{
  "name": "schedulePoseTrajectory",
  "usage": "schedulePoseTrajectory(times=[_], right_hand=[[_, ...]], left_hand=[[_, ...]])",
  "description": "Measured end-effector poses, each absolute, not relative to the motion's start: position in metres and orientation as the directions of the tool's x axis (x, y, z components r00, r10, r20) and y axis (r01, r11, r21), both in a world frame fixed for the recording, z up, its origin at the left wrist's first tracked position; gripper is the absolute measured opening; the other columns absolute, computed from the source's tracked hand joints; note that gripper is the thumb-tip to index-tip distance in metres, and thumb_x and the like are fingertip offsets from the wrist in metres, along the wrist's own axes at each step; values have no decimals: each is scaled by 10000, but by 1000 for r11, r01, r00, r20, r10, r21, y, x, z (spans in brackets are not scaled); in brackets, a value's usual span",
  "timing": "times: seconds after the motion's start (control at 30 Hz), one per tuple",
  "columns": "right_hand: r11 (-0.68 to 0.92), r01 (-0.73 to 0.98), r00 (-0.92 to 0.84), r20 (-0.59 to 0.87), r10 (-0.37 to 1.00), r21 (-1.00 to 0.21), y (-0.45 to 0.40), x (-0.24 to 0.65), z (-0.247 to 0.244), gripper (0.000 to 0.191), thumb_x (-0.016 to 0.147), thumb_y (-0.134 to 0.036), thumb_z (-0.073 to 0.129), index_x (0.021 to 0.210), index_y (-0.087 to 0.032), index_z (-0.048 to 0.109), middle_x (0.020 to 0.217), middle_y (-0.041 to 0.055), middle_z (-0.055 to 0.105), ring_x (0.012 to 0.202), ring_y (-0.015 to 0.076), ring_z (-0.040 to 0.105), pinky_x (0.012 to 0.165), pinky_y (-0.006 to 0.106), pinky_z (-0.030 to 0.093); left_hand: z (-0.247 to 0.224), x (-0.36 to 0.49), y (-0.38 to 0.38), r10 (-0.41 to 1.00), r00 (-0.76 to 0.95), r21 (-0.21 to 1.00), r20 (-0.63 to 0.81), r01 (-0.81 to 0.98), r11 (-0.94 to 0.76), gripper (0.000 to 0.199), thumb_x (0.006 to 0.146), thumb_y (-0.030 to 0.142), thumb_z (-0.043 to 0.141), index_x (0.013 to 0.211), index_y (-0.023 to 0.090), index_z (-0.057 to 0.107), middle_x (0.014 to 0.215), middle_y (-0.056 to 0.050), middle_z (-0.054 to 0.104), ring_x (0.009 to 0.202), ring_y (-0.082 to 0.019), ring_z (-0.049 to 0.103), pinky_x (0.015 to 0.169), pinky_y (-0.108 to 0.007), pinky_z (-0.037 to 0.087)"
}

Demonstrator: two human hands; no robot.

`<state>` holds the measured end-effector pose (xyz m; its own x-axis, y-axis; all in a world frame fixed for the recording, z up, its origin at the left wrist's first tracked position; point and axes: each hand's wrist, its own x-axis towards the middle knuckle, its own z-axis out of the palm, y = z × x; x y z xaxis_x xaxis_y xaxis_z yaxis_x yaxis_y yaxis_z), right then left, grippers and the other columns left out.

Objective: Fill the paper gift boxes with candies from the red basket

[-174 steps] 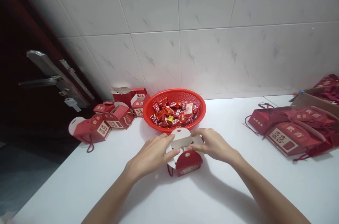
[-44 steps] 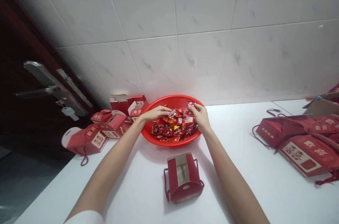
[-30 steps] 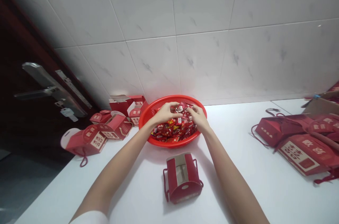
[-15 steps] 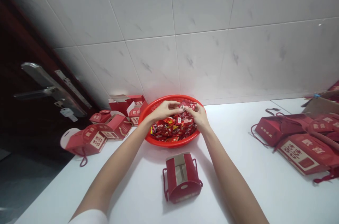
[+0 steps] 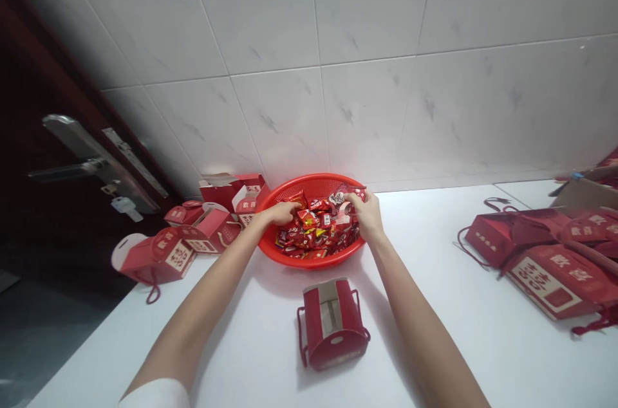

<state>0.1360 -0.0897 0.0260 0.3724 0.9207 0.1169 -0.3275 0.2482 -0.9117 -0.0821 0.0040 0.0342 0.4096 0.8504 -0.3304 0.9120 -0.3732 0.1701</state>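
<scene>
A red plastic basket holds many small wrapped candies, mostly red with some yellow. On its left side my left hand reaches in among them, its fingers bent together at the wrappers; whether a candy is between them is hidden. My right hand is closed on a red candy packet with clear edges and pale print, held over the basket's right side. Nearer to me, between my forearms, a dark red gift box with rope handles stands with its top open, its inside partly visible.
Several red gift boxes stand left of the basket near a dark door with a metal handle. More red boxes lie at the right, beside a cardboard carton. A tiled wall bounds the white table behind.
My left hand has left the packet that both hands were at and moved left and down into the candies. My right hand keeps the packet, slightly further right.
</scene>
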Motion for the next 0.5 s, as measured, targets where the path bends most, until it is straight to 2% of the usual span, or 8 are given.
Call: schedulePoseTrajectory(times=[0.13,0.23,0.33,0.5], right_hand=[[273,-319,392,136,910,-908,-88,136,25,164,601,-276,682,617,-214,531,564,-74,553,562,116,503,578,245,440],[275,-316,393,139,909,-908,-87,136,24,183,621,-308,696,626,-217,538,586,-63,567,593,126,517,594,247,448],[266,-322,378,135,916,-909,-88,136,23,231,644,-371,724,649,-219,550,606,-44,596,609,141,543,591,254,461],[253,-364,321,134,937,-896,-88,137,23,325,647,-473,775,692,-215,584,642,-28,631,627,159,586,600,272,485]], left_hand=[[33,-78,10,854,407,129,-324,913,-386,704,615,80,586,1296,249,639,1164,-63,746,1033,-235,693,827,-241,511],[32,-75,11,852,399,86,-340,915,-395,569,577,54,598,1099,238,729,1025,-59,771,935,-235,707,745,-240,509],[29,-71,8,856,380,36,-352,919,-393,419,551,46,618,909,221,746,873,-48,762,848,-233,704,680,-238,495],[25,-64,5,878,323,-46,-353,931,-361,301,539,60,674,816,167,728,861,-124,748,826,-288,709,659,-285,510]])
